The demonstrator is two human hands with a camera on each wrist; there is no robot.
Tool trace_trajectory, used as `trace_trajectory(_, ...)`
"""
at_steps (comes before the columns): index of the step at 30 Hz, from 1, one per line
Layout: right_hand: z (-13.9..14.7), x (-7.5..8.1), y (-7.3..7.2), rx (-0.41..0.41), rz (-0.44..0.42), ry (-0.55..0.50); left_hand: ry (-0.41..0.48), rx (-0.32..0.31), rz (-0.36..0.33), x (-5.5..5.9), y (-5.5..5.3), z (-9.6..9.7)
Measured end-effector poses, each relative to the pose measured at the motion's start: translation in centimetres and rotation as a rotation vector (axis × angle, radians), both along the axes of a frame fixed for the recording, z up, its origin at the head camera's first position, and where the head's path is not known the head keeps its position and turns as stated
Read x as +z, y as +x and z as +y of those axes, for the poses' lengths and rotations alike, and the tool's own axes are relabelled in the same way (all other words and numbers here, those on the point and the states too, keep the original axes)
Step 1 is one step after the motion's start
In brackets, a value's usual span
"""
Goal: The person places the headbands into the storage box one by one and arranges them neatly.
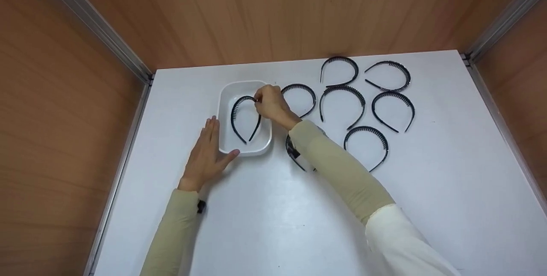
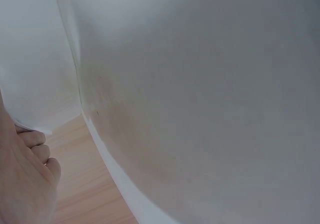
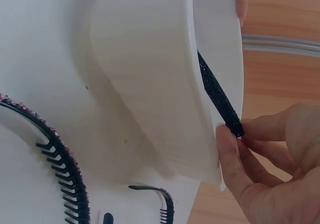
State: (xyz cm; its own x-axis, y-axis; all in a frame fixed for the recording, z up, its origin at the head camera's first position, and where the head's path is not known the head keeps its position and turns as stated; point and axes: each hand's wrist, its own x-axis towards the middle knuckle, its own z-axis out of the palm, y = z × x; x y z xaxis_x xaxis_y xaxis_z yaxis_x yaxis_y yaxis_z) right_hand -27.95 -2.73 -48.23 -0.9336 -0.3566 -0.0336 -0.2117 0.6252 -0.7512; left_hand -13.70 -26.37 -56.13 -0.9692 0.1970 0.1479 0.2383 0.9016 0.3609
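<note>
A white rectangular tub (image 1: 251, 154) stands left of the table's middle. My right hand (image 1: 274, 104) is over its right rim and pinches a black toothed headband (image 1: 233, 118) between thumb and fingers. From above, the headband's arch and both ends fall within the tub's outline. The right wrist view shows the glittery headband (image 3: 217, 91) crossing the rim, one part hidden behind the tub's wall. My left hand (image 1: 205, 160) rests along the tub's left side, fingers straight, thumb out at the front corner. In the left wrist view, part of that hand (image 2: 27, 179) shows at lower left.
Several similar headbands lie on the white table (image 1: 273, 233) right of the tub, among them one headband (image 1: 315, 101) close to it and another (image 1: 386, 148) nearer the front. My right forearm covers part of one headband (image 1: 290, 150). Wooden panels (image 1: 273, 15) border the table.
</note>
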Motion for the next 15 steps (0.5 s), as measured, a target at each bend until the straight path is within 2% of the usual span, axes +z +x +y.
trace_trajectory(11, -0.07, 0.05, 0.1, 0.001, 0.027, -0.01, -0.009, 0.006, -0.015, 0.17, -0.18, 0.03)
trace_trajectory(15, 0.02, 0.09, 0.21, 0.006, 0.004, -0.007, -0.01, 0.012, -0.035, 0.09, -0.17, 0.02)
